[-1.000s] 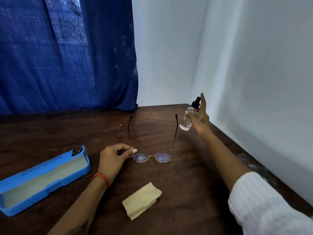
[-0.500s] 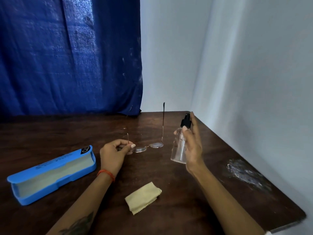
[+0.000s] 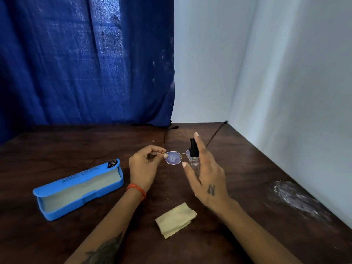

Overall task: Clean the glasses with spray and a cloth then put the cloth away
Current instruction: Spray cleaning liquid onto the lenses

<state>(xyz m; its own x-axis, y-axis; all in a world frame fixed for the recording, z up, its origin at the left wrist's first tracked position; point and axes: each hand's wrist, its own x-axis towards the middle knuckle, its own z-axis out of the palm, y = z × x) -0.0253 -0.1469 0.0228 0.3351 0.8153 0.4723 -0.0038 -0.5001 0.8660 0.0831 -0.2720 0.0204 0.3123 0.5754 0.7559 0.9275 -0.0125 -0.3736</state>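
Note:
Thin-framed glasses [image 3: 173, 158] with their arms unfolded are held above the dark wooden table [image 3: 247, 168], lenses facing me. My left hand [image 3: 145, 166] pinches the frame at its left hinge. My right hand [image 3: 204, 174] grips a small clear spray bottle [image 3: 194, 157] with a black nozzle, index finger raised over the top, right in front of the right lens, which it partly hides. A folded pale yellow cloth [image 3: 175, 220] lies on the table near me, between my forearms.
An open blue glasses case [image 3: 80, 187] lies at the left. A blue curtain [image 3: 85, 60] hangs behind the table and white walls close off the back right corner. A whitish smear [image 3: 297, 197] marks the table by the right wall.
My right hand brought the spray bottle in from the right to just in front of the lenses. My left hand lifted the glasses off the table and turned the lenses toward me.

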